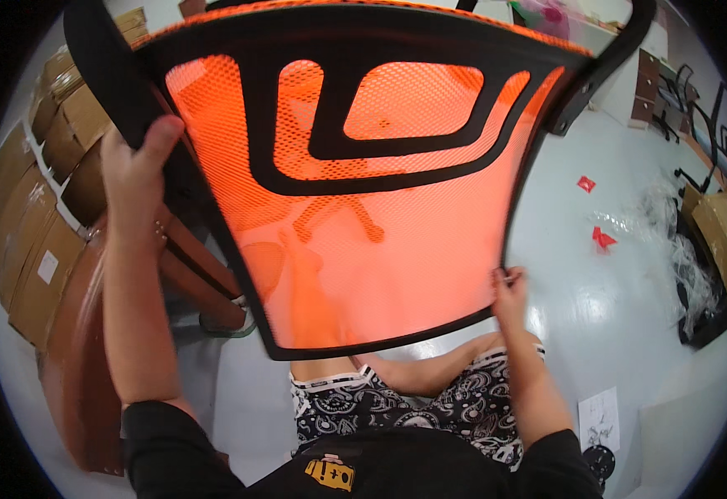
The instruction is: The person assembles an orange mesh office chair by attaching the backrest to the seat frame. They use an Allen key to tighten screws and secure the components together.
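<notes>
An office chair backrest (388,249) of orange mesh in a black frame is tilted up in front of me, above my lap. Black curved armrests join it on both sides. My left hand (135,170) is closed round the lower part of the left armrest (101,71), thumb on the near side and fingers mostly hidden. At the lower right edge of the frame, my right hand (511,303) is pinched closed. A small, dark, metallic-looking piece (509,280) shows between its fingers, too small to name. Through the mesh, a star-shaped chair base shows faintly.
Cardboard boxes (27,241) line the left, beside a brown curved piece of furniture (81,358). On the right lie clear plastic wrap (692,283), an open carton (717,229), red scraps (602,239), a printed sheet (599,420) and a black round part (598,461).
</notes>
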A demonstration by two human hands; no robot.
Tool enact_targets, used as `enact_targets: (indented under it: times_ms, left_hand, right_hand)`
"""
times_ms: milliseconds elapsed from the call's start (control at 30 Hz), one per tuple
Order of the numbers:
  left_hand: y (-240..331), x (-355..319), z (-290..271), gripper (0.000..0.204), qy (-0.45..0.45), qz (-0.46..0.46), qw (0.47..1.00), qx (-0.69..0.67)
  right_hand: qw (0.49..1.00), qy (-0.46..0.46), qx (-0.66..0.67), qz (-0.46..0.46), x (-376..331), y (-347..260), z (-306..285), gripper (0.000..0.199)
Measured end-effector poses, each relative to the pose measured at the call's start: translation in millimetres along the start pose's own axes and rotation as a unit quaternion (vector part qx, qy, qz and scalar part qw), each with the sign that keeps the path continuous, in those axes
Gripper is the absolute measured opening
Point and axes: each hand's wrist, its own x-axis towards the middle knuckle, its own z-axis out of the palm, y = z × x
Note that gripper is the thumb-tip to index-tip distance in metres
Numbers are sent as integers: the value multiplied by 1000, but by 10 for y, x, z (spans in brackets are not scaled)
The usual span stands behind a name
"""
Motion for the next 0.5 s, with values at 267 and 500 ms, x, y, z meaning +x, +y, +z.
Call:
enact_targets:
  times_ms: [267,500]
  left_hand:
    - [-611,-1214,323,64,200,-124,945,-227]
    - [-689,-2236,739,66,320,-279,808,-409]
  right_hand:
    - [956,4,-194,-218,1033,-1900,-1028,35]
    - [829,-110,-394,-382,1416,-3386,-863,41]
